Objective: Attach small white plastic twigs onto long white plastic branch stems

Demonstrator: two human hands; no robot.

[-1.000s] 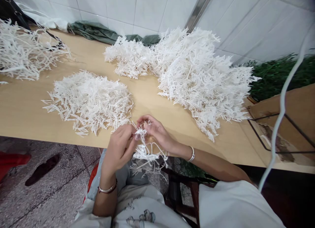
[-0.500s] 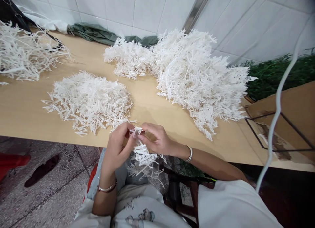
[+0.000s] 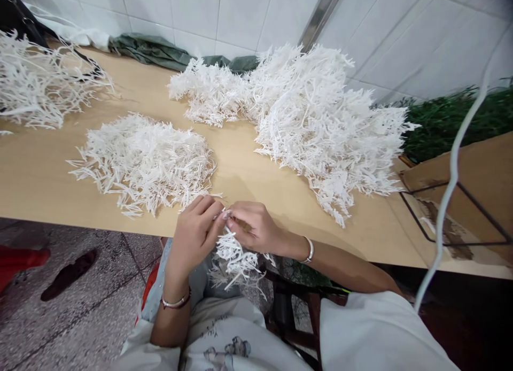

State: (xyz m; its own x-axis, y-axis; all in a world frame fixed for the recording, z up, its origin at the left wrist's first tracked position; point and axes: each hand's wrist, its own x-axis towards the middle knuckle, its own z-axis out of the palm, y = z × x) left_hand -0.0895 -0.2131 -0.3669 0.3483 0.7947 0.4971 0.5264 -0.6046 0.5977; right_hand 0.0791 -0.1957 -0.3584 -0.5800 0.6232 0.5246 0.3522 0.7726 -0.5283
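My left hand and my right hand meet at the table's front edge, fingertips pinched close together. Between them is the upper end of a white branching artificial sprig, its thin strands hanging down over my lap. The exact spot being pinched is mostly covered by my fingers. Just beyond my left hand lies a low pile of short white sprigs. Farther back on the right sits a larger, fluffier heap of white sprigs.
More white strands lie at the far left beside a black bag. Dark green cloth runs along the tiled wall. On the right are green artificial foliage, a cardboard box and a hanging white cable.
My left fingers have curled further over the sprig's top, covering the white tips that showed above them. Both hands stay in nearly the same place.
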